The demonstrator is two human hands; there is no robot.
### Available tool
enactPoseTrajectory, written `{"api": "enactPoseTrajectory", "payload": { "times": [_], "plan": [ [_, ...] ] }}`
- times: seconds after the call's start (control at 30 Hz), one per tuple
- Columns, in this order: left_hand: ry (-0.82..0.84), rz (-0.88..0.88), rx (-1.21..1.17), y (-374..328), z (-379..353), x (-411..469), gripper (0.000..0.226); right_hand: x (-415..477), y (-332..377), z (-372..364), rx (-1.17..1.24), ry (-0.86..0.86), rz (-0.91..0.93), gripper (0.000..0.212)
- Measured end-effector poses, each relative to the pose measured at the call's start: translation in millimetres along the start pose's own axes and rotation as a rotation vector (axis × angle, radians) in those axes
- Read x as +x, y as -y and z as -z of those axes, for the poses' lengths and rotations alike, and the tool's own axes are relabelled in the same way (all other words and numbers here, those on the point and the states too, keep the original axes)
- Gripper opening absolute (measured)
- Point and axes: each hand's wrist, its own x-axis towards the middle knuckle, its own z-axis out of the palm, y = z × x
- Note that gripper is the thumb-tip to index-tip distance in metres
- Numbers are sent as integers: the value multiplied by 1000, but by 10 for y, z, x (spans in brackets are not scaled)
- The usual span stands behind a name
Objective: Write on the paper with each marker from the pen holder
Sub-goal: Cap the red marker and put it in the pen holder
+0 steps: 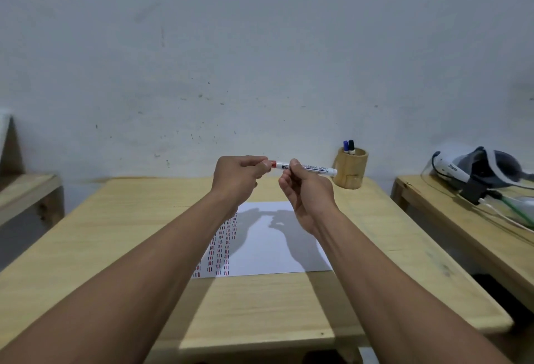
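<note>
we can't see the red marker (306, 167) cap end, it's buried in the left hand (239, 174) fingers; mid barrel is covered by the right hand (306, 193). barrel print too small to read. blue marker (345, 145) and black marker (351, 146) show only their tops above the pen holder (350, 171) rim. paper (268, 248) left part sits behind the left forearm. headset (476, 172) is cut off at the right edge.

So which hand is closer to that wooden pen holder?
Right. The right hand holds the marker just left of the pen holder; the left hand is farther left, at the red cap.
</note>
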Motion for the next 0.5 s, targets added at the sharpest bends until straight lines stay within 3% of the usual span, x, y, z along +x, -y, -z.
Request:
{"api": "enactPoseTrajectory", "payload": {
  "times": [0.2, 0.4, 0.5],
  "plan": [
    [-34, -88, 93, -18, -134, 53, 6, 14, 135, -12, 78, -63, -84, 15],
    [-82, -151, 160, -90, -288, 68, 17, 142, 159, -4, -63, -189, 47, 58],
    [-83, -202, 220, -176, -363, 106, 20, 136, 266, 47, -291, -117, 72, 28]
  ]
}}
